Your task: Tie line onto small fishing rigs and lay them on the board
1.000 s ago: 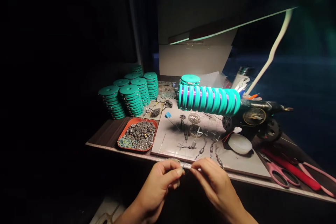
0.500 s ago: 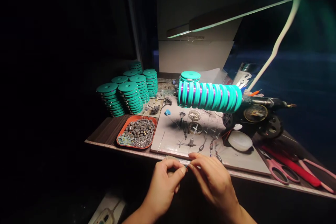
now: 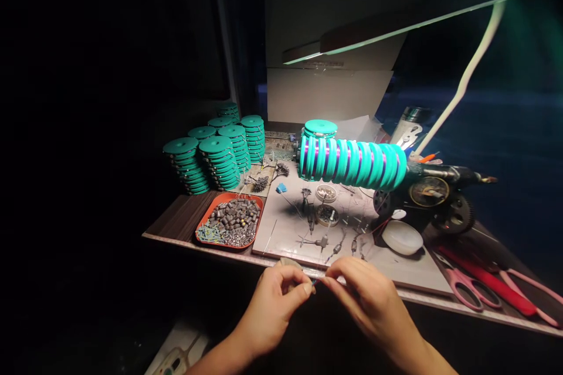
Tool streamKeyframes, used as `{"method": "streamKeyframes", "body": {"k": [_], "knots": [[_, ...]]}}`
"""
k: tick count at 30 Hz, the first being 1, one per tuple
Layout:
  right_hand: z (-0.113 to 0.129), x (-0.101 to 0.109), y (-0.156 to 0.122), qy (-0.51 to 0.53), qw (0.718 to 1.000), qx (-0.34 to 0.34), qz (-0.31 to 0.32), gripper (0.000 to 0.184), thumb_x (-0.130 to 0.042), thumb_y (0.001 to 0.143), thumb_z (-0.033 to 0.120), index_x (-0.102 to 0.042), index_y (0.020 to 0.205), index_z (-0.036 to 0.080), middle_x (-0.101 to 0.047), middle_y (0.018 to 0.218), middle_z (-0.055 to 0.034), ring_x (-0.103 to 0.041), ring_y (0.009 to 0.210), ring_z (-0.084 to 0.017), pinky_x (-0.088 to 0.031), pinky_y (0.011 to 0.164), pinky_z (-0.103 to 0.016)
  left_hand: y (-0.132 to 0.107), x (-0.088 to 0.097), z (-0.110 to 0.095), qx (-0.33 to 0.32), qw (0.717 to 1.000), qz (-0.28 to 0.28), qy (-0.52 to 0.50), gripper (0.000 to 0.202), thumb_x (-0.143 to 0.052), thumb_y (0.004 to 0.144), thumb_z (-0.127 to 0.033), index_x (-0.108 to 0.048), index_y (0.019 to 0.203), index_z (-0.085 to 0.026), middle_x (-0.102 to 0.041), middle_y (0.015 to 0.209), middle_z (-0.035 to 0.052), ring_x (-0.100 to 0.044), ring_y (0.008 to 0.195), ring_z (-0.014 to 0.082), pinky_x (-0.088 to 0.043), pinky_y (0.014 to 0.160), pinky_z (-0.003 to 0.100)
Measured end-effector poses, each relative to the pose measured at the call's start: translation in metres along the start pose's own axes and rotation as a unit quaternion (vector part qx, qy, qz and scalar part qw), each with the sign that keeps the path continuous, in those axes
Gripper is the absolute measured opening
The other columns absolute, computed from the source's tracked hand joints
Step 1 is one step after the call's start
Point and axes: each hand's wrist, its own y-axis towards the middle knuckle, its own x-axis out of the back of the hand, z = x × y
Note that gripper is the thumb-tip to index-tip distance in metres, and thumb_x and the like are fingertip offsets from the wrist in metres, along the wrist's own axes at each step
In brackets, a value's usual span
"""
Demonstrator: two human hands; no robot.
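Left hand (image 3: 275, 304): pinched shut on one end of a tiny piece (image 3: 314, 283), too small to make out tbh
Tiny piece: held in the air between both hands, just off the worktop (image 3: 176, 220) front edge
Right hand (image 3: 369, 299): pinching the other end
Far left: stacked green spools (image 3: 211, 155)
Next over: red tray (image 3: 206, 218) of little dark bits
Right: pink scissors (image 3: 468, 290) on the worktop

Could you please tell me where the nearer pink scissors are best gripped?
By the handle loops, from the near edge of the table: the scissors lie flat, seemingly shut, loops toward the person, blades pointing away to the spool winder. The right hand is nearer, though it and the left hand pinch a small piece.
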Motion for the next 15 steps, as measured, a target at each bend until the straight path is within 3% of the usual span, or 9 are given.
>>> {"method": "streamKeyframes", "body": {"k": [2, 5, 8, 12, 15], "knots": [[0.003, 0.011, 0.001, -0.054, 0.998, 0.031, -0.005, 0.016, -0.044, 0.087, 0.021, -0.055, 0.077, 0.018, -0.061, 0.067, -0.0039, -0.055, 0.057, -0.015, -0.040, 0.053, -0.025, -0.001, 0.001, 0.000, -0.019, 0.999, -0.006, 0.027, 0.018, -0.063, 0.065, -0.031, -0.060, 0.060, -0.015, -0.050, 0.060, -0.0007, -0.042, 0.062, 0.0142, -0.032, 0.061, 0.025], [0.008, 0.023, 0.009, -0.118, 0.984, 0.133, -0.014, 0.016, -0.043, 0.088, 0.019, -0.058, 0.087, 0.016, -0.065, 0.086, -0.0102, -0.057, 0.065, -0.016, -0.040, 0.059, -0.028, -0.003, 0.001, -0.001, -0.031, 0.998, -0.017, 0.048, 0.016, -0.061, 0.067, -0.030, -0.060, 0.061, -0.015, -0.052, 0.064, 0.0012, -0.044, 0.067, 0.0165, -0.033, 0.064, 0.027], [0.008, 0.025, 0.026, -0.144, 0.963, 0.226, 0.040, 0.022, -0.037, 0.090, 0.017, -0.059, 0.091, 0.016, -0.064, 0.098, -0.0116, -0.056, 0.066, -0.016, -0.039, 0.056, -0.029, -0.004, 0.002, -0.001, -0.036, 0.997, -0.022, 0.061, 0.014, -0.060, 0.068, -0.028, -0.061, 0.065, -0.015, -0.055, 0.068, 0.0030, -0.047, 0.069, 0.0182, -0.035, 0.066, 0.028], [0.004, 0.023, 0.044, -0.152, 0.940, 0.285, 0.105, 0.038, -0.027, 0.092, 0.012, -0.059, 0.072, 0.015, -0.064, 0.074, -0.0067, -0.048, 0.053, -0.014, -0.032, 0.048, -0.029, -0.007, 0.002, -0.002, -0.064, 0.990, -0.069, 0.109, 0.010, -0.060, 0.069, -0.026, -0.063, 0.067, -0.017, -0.054, 0.071, 0.0029, -0.049, 0.071, 0.0189, -0.036, 0.067, 0.029], [0.004, 0.027, 0.051, -0.144, 0.938, 0.292, 0.119, 0.037, -0.028, 0.091, 0.011, -0.056, 0.069, 0.015, -0.060, 0.068, -0.0053, -0.044, 0.055, -0.015, -0.030, 0.050, -0.029, -0.010, 0.000, -0.006, -0.091, 0.981, -0.092, 0.145, 0.009, -0.059, 0.071, -0.024, -0.063, 0.068, -0.017, -0.051, 0.072, 0.0023, -0.047, 0.062, 0.0159, -0.036, 0.058, 0.026]]}}
